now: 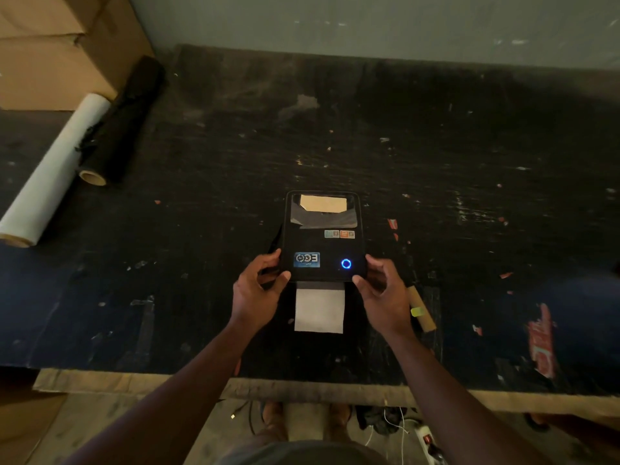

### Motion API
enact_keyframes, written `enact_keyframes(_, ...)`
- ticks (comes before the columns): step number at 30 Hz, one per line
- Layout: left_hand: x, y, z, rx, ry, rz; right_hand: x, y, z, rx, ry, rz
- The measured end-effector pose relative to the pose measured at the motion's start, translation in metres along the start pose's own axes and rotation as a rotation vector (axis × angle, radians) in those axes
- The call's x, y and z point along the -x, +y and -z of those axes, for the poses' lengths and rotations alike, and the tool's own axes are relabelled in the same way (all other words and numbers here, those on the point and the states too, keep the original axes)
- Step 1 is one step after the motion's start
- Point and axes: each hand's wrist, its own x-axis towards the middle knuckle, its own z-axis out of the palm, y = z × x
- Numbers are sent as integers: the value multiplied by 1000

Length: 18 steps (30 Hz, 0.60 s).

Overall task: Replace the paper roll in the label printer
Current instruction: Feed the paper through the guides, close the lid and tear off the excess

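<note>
- The label printer point(322, 236) sits on the black worktable point(436, 146) just in front of me, lid down, its blue ring light point(346, 263) lit; a white strip of label paper point(319, 310) hangs out of the front slot toward me
- My left hand point(256, 292) curls around the printer's near-left corner, fingers on its side and thumb at the front edge; my right hand point(382, 293) is half open at the near-right corner, fingertips touching the casing; neither has a firm grip on it yet
- I judge the risk is in the lid; pressing or pulling unevenly could skew the paper or slide the light printer across the table; my thumbs could also crease the strip
- A bare cardboard core point(422, 310) lies just beside my right hand; a careless elbow could roll it off the edge
- The tabletop is scuffed, scratched and flecked with scraps; the room is dim; a white roll point(53, 172) and a black roll point(124, 119) lie far left beside cardboard boxes point(57, 45)
</note>
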Motion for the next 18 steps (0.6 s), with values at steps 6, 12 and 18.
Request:
enact_keyframes(6,-2,-3,0,-7,-4,-5,0,0,0,24,7,5)
enact_keyframes(12,-4,-6,0,-32,-1,-2,0,2,-1,45,16,-8)
enact_keyframes(18,-4,-8,-2,-26,-2,4,0,2,-1,18,2,-26)
